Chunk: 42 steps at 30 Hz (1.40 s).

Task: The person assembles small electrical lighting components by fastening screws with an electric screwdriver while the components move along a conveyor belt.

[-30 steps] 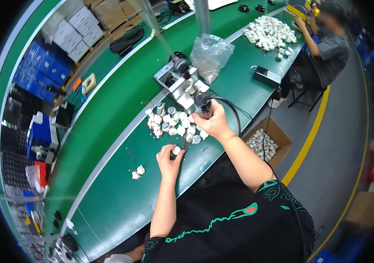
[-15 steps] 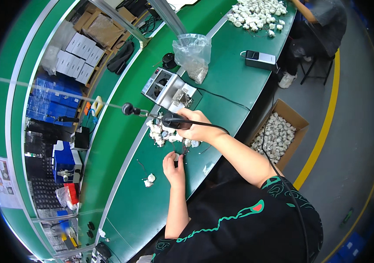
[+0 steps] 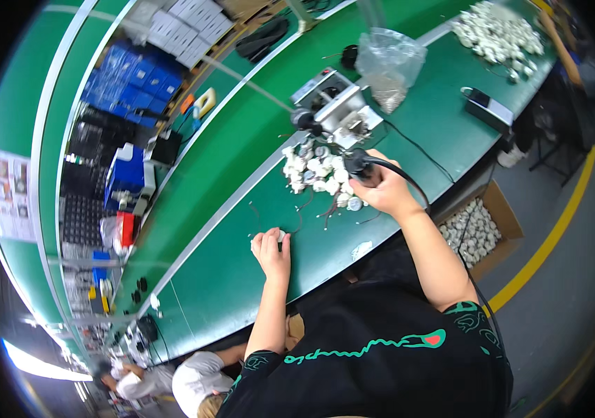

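Note:
In my right hand (image 3: pixel 389 194) is a black electric screwdriver (image 3: pixel 360 166) with a cable, its body gripped by wrapped fingers. It is over the near right edge of a heap of small white round parts (image 3: pixel 315 169) with thin dark wires. To the left of the heap, my left hand (image 3: pixel 271 258) is closed over the table with a small white part (image 3: pixel 281 235) at its fingertips. Most of that part is hidden by the fingers. Behind the heap stands a silver and white box-shaped machine (image 3: pixel 339 104), possibly a screw feeder.
A clear bag of small pieces (image 3: pixel 389 87) stands behind the machine. Farther right are a black and white box-shaped device (image 3: pixel 489 110) and a larger white heap (image 3: pixel 498 38), near another person. A carton of white parts (image 3: pixel 513 226) sits on the floor. A black balancer fitting (image 3: pixel 304 120) hangs over the heap.
The view has swung, shifting the table up and right. My left hand has moved left from the heap to where loose white parts lay. My right hand has drawn the screwdriver away from the machine.

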Motion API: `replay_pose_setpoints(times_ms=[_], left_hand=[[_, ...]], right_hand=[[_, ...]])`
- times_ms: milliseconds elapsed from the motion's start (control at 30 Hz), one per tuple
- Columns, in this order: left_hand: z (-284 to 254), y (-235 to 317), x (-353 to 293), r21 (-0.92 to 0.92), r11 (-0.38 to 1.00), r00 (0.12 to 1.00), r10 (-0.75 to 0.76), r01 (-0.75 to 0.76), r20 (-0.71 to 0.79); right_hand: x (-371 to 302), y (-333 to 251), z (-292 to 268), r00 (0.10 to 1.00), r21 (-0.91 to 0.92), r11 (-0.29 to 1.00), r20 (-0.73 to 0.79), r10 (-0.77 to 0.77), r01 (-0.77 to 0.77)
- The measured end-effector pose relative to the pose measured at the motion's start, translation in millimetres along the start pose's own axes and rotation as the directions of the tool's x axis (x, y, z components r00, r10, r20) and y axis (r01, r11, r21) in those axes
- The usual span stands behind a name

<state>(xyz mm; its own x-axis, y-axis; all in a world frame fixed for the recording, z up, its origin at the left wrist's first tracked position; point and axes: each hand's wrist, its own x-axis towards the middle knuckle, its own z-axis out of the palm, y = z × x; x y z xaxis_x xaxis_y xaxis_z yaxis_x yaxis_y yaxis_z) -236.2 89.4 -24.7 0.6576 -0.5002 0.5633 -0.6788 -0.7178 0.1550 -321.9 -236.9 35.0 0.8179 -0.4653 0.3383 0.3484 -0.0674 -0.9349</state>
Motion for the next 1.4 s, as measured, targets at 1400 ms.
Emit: replay_pose_setpoints(times_ms=[1400], left_hand=[[28,93,42,-0.569,0.819,0.934,0.259,-0.076,0.248]], right_hand=[[-4,-7,20,0.982,-0.240,0.962,-0.102,-0.160,0.132]])
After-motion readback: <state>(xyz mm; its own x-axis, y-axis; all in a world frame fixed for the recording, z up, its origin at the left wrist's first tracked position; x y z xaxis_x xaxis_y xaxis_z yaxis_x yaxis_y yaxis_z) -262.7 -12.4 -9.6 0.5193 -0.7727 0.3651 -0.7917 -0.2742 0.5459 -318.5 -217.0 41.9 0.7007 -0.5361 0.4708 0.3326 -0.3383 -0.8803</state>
